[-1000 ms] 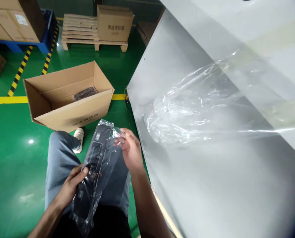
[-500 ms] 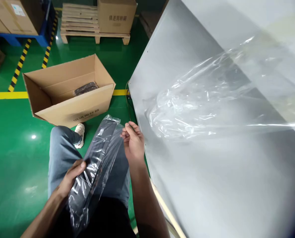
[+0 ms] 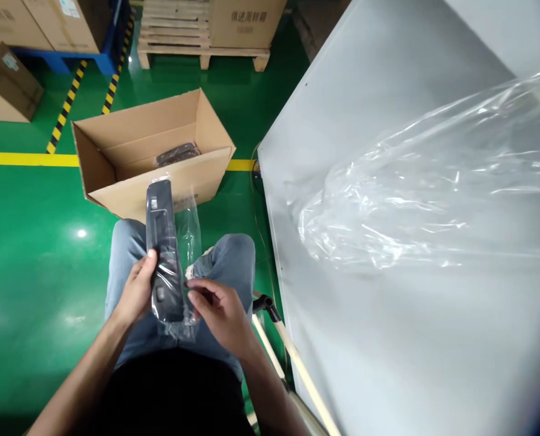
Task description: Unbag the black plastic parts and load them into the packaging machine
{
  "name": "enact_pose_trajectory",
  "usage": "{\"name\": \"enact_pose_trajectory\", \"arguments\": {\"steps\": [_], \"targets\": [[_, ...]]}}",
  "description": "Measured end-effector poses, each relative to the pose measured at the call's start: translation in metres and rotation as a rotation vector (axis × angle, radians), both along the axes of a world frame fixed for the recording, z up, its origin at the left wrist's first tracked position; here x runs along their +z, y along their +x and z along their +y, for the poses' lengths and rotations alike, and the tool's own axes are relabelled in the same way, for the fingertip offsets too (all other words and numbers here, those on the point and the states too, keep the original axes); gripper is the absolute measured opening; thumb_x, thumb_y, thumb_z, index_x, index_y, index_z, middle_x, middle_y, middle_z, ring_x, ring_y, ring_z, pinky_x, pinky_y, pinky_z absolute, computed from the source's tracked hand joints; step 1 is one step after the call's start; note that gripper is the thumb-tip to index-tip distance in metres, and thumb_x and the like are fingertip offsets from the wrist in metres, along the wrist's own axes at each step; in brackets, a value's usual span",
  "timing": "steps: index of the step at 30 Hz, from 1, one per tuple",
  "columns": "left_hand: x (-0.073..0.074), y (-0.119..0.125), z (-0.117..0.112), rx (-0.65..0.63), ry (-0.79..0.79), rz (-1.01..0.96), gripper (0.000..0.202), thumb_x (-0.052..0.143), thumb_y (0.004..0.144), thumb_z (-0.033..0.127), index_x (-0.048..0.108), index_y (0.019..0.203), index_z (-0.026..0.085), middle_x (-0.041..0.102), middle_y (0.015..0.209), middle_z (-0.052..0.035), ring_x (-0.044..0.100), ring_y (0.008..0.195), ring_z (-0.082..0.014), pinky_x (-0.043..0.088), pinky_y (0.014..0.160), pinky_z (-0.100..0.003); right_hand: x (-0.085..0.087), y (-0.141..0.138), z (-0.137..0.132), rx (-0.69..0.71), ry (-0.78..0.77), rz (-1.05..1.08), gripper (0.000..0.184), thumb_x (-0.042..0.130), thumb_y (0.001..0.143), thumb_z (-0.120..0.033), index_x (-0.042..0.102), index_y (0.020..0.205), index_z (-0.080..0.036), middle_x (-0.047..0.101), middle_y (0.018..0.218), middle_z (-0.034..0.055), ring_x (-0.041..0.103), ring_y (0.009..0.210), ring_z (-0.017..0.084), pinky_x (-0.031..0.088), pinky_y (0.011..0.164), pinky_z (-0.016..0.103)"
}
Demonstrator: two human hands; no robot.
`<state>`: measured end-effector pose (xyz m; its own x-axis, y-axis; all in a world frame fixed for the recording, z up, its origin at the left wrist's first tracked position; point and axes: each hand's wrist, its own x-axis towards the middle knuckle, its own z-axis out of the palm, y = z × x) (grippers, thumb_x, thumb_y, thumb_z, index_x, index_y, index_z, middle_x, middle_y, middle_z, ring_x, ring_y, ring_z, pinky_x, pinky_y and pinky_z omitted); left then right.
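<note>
My left fingers (image 3: 148, 261) gripped a slim black plastic device (image 3: 163, 242) in a loose clear polythene bag (image 3: 188, 236) above my lap, right fingers (image 3: 197, 295) half-curled at it, grip unclear; slick film risked a slide to the green epoxy floor (image 3: 24, 212).

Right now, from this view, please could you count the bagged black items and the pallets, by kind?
Bagged black items: 2, one in the left hand, one in the open carton
Pallets: 2, a wooden pallet and a blue pallet
Total: 4
</note>
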<state>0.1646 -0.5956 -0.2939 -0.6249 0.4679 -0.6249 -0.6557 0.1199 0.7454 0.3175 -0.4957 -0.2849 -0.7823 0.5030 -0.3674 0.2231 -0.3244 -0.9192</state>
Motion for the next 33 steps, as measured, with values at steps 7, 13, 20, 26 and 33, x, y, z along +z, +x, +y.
{"name": "enact_pose_trajectory", "arguments": {"steps": [7, 13, 20, 26, 33], "targets": [[0.009, 0.003, 0.004, 0.057, 0.080, -0.218, 0.078, 0.093, 0.055, 0.076, 0.076, 0.098, 0.013, 0.080, 0.087, -0.0101, 0.077, 0.093, -0.0334, 0.066, 0.079, -0.041, 0.000, 0.007, 0.024, 0.095, -0.145, 0.117, 0.034, 0.075, 0.094, -0.051, 0.080, 0.112, -0.023, 0.057, 0.060, -0.0062, 0.057, 0.052, 0.011, 0.054, 0.057, 0.027], [-0.001, 0.008, 0.011, 0.039, 0.067, -0.051, 0.069, 0.091, 0.067, 0.069, 0.074, 0.110, 0.017, 0.080, 0.105, -0.0065, 0.074, 0.101, -0.0245, 0.059, 0.088, -0.031, 0.019, 0.008, 0.022, 0.131, 0.363, 0.092, 0.032, 0.065, 0.103, -0.040, 0.078, 0.128, -0.025, 0.072, 0.094, 0.0058, 0.069, 0.077, 0.017, 0.059, 0.072, 0.030], [-0.001, 0.015, 0.015, -0.100, 0.046, 0.028, 0.056, 0.088, 0.074, 0.063, 0.073, 0.104, 0.018, 0.076, 0.104, -0.0056, 0.069, 0.100, -0.0214, 0.053, 0.083, -0.026, 0.029, 0.010, 0.019, 0.248, 0.645, 0.067, 0.032, 0.059, 0.106, -0.028, 0.075, 0.133, -0.025, 0.077, 0.107, 0.0094, 0.073, 0.097, 0.022, 0.059, 0.099, 0.038], [-0.003, -0.003, 0.003, -0.296, 0.009, 0.015, 0.055, 0.086, 0.079, 0.059, 0.077, 0.114, 0.017, 0.076, 0.105, -0.0064, 0.066, 0.082, -0.0171, 0.050, 0.066, -0.022, 0.017, 0.022, 0.034, 0.220, 0.310, 0.027, 0.038, 0.064, 0.103, -0.036, 0.072, 0.138, -0.025, 0.067, 0.090, 0.0026, 0.063, 0.064, 0.012, 0.057, 0.065, 0.029], [-0.005, -0.015, 0.002, -0.264, 0.020, 0.149, 0.061, 0.081, 0.083, 0.061, 0.073, 0.125, 0.017, 0.075, 0.119, -0.0108, 0.069, 0.098, -0.0237, 0.050, 0.069, -0.026, 0.000, 0.023, 0.035, 0.049, 0.066, 0.024, 0.049, 0.072, 0.096, -0.045, 0.068, 0.140, -0.024, 0.062, 0.086, -0.0013, 0.059, 0.064, 0.010, 0.056, 0.066, 0.029]]}}
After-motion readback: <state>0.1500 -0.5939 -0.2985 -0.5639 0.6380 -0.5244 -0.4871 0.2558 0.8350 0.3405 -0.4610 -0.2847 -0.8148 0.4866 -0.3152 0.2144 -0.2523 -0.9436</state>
